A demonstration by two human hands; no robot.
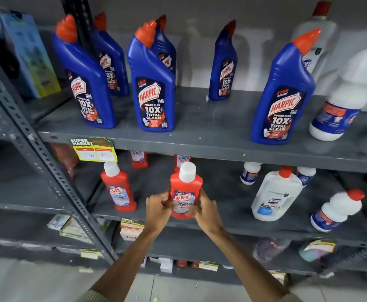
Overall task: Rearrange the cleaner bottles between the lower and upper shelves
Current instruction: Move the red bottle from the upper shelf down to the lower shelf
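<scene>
Both hands, left (158,207) + right (206,209), pinching red bottle (185,190) low; grip on slick label, could slip or clip upper shelf (221,147) edge.

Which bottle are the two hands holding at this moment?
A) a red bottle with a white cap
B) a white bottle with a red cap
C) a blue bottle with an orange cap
A: the left hand and right hand grip the red bottle with a white cap, in front of the lower shelf.
</scene>
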